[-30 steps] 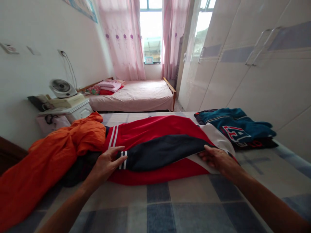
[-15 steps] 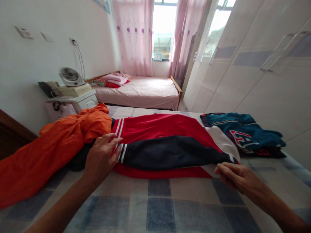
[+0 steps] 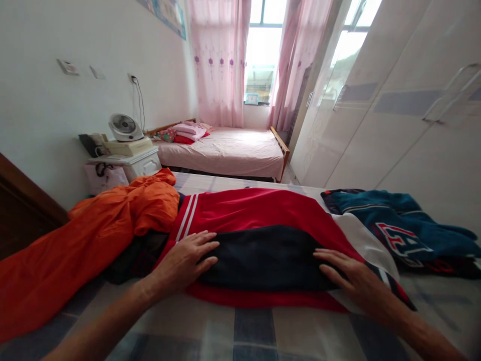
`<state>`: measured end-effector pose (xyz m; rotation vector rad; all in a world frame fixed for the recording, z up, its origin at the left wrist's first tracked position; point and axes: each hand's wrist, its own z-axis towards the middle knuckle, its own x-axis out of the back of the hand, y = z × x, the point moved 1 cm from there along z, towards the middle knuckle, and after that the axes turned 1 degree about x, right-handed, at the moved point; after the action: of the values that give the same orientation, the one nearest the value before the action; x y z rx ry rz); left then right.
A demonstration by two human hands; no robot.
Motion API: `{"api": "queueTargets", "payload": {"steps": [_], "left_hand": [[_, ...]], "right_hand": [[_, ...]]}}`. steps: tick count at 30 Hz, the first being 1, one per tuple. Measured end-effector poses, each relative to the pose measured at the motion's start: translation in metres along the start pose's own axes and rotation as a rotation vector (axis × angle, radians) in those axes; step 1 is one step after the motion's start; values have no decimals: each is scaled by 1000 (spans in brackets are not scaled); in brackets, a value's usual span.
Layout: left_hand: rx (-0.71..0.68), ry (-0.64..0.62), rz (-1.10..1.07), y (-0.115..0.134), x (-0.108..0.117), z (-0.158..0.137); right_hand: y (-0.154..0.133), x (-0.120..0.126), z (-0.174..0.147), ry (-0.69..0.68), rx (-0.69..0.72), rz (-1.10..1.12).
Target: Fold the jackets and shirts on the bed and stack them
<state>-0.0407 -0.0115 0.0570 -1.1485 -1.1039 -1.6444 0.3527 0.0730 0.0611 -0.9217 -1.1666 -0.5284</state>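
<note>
A red jacket [image 3: 259, 208] with white stripes at its hem lies across the bed in front of me. Its dark navy sleeve [image 3: 263, 258] is laid lengthwise over the red body. My left hand [image 3: 188, 258] rests on the cuff end of that sleeve, palm down with fingers spread. Toward the shoulder end, my right hand [image 3: 351, 276] lies flat on the sleeve, its fingers stretched out and apart. Neither hand grips the cloth. The white shoulder part [image 3: 355, 233] of the jacket shows beyond my right hand.
Orange clothing [image 3: 112, 225] lies bunched at the left, over dark cloth. Folded teal clothing [image 3: 406, 220] with letters sits at the right. The checked bedsheet [image 3: 255, 331] shows in front. Behind are a small fan [image 3: 125, 127], a pink bed [image 3: 233, 150] and a white wardrobe [image 3: 398, 140].
My right hand has let go of the sleeve's shoulder end and moved left to lie flat on it. The left hand now presses on the cuff end. The view has tilted up.
</note>
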Motion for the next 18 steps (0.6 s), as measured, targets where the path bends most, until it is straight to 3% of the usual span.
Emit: {"api": "queueTargets", "payload": {"steps": [4,7,12,18], "left_hand": [[119,54,25,-27,26,53],[179,15,127,-64,23,102],[275,-71,149,-115,8,154],[265,-181,94,-129,5,161]], "right_hand": [[15,43,58,281,-88,39],[41,53,120,356,-172,98],[83,38,193,118,-413,472],[89,16,217,-239,-352,619]]}}
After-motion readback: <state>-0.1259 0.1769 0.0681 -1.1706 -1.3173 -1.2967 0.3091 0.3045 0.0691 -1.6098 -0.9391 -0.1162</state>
